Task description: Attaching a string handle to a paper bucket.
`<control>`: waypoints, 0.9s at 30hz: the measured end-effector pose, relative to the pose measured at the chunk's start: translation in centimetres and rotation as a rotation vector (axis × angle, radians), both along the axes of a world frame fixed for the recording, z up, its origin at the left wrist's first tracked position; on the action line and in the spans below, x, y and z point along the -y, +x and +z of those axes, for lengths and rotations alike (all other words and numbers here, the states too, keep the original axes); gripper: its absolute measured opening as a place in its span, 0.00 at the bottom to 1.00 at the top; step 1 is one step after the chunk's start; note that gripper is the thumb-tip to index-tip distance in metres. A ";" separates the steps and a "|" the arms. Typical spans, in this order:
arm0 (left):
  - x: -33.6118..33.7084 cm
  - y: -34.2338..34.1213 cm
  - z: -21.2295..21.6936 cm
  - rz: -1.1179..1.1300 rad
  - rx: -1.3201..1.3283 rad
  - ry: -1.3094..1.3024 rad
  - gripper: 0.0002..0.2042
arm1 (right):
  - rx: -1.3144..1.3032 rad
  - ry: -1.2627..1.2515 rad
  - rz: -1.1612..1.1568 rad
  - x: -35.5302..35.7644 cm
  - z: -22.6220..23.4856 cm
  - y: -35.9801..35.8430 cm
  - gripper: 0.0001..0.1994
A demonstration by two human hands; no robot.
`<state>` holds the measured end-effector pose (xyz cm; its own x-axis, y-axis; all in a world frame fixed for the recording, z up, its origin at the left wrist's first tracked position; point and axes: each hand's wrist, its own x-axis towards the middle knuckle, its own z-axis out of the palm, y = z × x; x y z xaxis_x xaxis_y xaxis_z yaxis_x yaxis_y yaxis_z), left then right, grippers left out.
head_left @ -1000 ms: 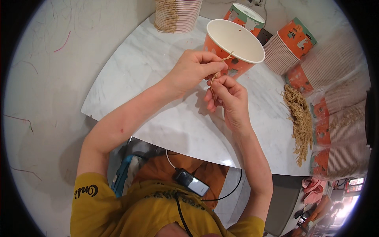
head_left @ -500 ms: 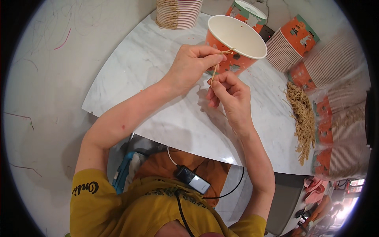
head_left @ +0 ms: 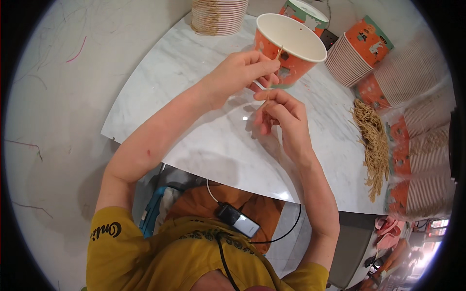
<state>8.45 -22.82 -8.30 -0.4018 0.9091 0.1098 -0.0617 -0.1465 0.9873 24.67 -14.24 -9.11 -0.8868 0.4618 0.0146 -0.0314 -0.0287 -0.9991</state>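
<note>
cup stacks crowd right — left marble bare

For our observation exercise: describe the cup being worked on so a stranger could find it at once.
On the white marble table, just beyond both hands, stands one orange paper cup. Unlike the stacked cups at its right, it stands alone, open-mouthed, with a tan string at its rim.

Orange paper cup with white inside and printed pattern: stands upright, mouth open, on the white marble table near its far edge, toward the far right corner. Inside looks empty. Thin tan twine strand: taut, running from the cup's near rim down toward the person, pinched at both ends between fingers. Its lower end is hidden in the grip; its attachment at the rim is too small to tell.
</note>
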 end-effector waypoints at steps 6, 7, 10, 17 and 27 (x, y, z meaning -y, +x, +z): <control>0.2 -1.5 0.7 -0.010 -0.008 -0.192 0.16 | 0.274 -0.140 0.149 -0.8 -0.6 -0.2 0.14; 0.3 -1.7 0.6 -0.014 -0.070 -0.237 0.13 | 0.277 -0.134 0.131 -0.8 -0.4 -0.4 0.14; 0.7 -2.0 0.4 -0.126 -0.192 -0.287 0.10 | 0.272 -0.088 0.122 -1.1 0.6 -0.8 0.13; 0.9 -1.5 0.6 -0.262 -0.196 -0.286 0.10 | 0.239 0.031 0.193 -1.3 -0.3 -0.1 0.13; 0.7 -0.5 0.2 -0.268 -0.132 -0.280 0.06 | 0.219 -0.026 0.094 -0.5 -2.1 0.5 0.13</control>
